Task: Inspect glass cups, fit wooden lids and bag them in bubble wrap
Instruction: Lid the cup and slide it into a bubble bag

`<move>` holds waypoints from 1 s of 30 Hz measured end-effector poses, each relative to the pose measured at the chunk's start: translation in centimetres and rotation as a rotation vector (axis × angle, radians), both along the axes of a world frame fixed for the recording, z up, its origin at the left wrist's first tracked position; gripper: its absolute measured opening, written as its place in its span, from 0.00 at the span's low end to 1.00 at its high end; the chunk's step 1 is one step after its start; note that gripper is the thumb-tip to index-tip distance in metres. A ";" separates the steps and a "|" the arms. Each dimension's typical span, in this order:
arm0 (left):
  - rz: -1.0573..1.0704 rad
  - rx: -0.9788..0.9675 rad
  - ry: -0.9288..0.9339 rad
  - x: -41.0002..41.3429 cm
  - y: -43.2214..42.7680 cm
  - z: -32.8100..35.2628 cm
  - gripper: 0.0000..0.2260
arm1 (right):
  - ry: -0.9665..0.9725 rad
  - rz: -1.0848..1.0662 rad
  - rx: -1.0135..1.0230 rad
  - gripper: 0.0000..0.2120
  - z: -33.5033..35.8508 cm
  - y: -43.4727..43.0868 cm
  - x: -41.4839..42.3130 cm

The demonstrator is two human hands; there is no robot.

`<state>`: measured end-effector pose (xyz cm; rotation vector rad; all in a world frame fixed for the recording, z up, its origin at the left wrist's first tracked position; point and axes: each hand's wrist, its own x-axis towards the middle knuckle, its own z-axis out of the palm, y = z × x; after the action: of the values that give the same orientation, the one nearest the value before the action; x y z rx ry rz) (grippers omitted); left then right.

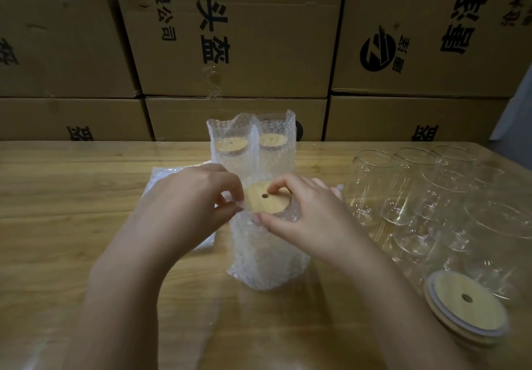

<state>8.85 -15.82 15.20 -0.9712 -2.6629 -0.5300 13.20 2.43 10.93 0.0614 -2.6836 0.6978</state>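
**Q:** What are the hands doing?

**A:** My left hand (195, 200) is pinching the open rim of the bubble-wrap bag (288, 266) between thumb and forefinger, just left of the wooden lid (269, 201). My right hand (299, 211) is curling over the same top. Its forefinger is resting on the lid beside the centre hole, and its thumb is pressing the wrap at the lid's near edge. Neither hand is lying flat or slack; both are gripping.

**Q:** Where is the cup sitting?

**A:** The glass cup (266, 243) is standing upright inside the bag, lid on, on the surface (72, 197) directly in front of me. Two bagged cups (230, 145) are standing just behind it, touching each other. Bare glass cups (403, 185) are crowding the right side. Spare lids (466, 303) are sitting in a stack at near right. Flat bags (164, 177) are lying partly hidden behind my left hand. Cartons (230, 38) are filling the background.
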 end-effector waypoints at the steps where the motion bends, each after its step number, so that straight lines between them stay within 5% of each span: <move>1: -0.013 0.006 -0.020 0.0 0.0 0.0 0.03 | 0.002 0.007 -0.034 0.20 -0.1 -0.1 -0.1; 13: 0.031 -0.053 -0.029 -0.3 0.0 -0.2 0.01 | 0.054 -0.022 -0.002 0.21 -0.6 -0.2 -0.2; 24: 0.018 0.015 0.043 -0.3 0.3 -0.5 0.01 | -0.112 -0.023 -0.085 0.18 0.8 0.7 0.6; 28: 0.013 0.077 0.121 -0.3 -0.1 -0.4 0.02 | 0.052 -0.041 -0.031 0.13 1.1 1.1 0.8; 30: 0.019 0.105 0.171 -0.2 -0.3 -0.2 0.02 | 0.185 -0.078 0.004 0.18 1.3 1.7 0.9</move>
<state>8.66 -16.08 14.96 -0.9166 -2.4649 -0.5497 14.10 4.13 12.24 0.0215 -2.4970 0.6303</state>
